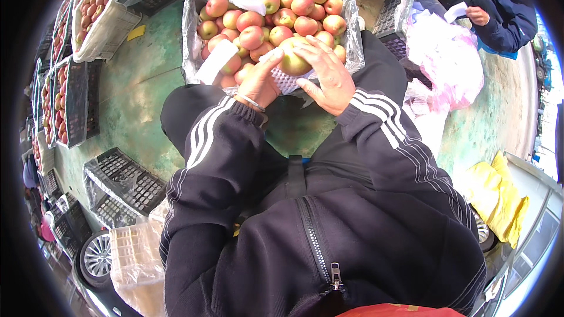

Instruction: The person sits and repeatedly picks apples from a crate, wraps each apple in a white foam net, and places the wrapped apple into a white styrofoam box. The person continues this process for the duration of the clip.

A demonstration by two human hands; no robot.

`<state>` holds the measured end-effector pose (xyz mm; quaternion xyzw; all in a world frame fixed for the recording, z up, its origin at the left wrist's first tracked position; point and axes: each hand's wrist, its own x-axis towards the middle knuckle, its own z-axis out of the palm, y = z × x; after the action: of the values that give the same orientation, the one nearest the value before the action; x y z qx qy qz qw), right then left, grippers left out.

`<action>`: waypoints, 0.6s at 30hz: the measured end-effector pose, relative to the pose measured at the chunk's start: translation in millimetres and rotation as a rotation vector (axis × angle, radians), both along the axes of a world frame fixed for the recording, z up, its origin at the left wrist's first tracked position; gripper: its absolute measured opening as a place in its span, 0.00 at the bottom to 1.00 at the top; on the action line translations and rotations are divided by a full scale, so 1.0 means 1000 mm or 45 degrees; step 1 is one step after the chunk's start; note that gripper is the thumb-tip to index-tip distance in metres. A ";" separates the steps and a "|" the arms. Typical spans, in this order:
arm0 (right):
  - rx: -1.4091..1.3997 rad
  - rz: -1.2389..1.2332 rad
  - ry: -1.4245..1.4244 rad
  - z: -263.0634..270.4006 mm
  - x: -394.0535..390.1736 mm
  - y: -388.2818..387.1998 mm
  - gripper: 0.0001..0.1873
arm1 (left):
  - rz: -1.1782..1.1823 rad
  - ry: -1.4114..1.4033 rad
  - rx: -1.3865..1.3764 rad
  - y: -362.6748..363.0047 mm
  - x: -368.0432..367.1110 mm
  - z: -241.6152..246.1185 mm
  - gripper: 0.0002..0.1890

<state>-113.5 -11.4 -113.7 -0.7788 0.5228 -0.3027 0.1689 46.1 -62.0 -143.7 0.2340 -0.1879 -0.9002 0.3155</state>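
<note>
A yellow-green and red apple (291,62) is between my two hands, above the near side of a plastic-lined crate (187,48). The fingers of my right hand (330,77) lie over the apple's right side. My left hand (260,79), with a band on its wrist, holds a white foam fruit net (285,80) under the apple; its thumb side is close to the fruit. Many red and yellow apples (251,37) fill the crate. Two flattened white foam nets, one at the back (247,1) and one at the near left (217,61), lie on them.
To the right, a large bag of foam nets (445,53) leans by a black crate (387,15). Another person's hand (478,16) holds a white net there. Crates of apples (94,17) stand at left. Black crates (128,180) and a pale crate (132,246) are lower left.
</note>
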 end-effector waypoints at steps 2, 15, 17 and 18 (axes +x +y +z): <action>0.222 -0.031 -0.305 0.006 -0.006 0.002 0.27 | 0.020 -0.005 -0.065 0.002 -0.001 0.003 0.24; 1.664 -0.223 -2.652 0.000 0.005 0.032 0.28 | -0.728 0.288 -0.348 0.014 0.017 0.043 0.43; 1.688 0.009 -2.642 0.005 -0.006 0.039 0.29 | -0.690 0.339 -0.339 0.014 0.018 0.041 0.43; 1.580 0.031 -2.557 0.009 -0.013 0.039 0.30 | -0.693 0.306 -0.333 0.013 0.021 0.039 0.42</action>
<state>-126.9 27.9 -105.1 0.0187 0.2059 -0.4722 0.8569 66.7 -48.8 -104.2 0.0247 -0.3192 -0.9409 0.1104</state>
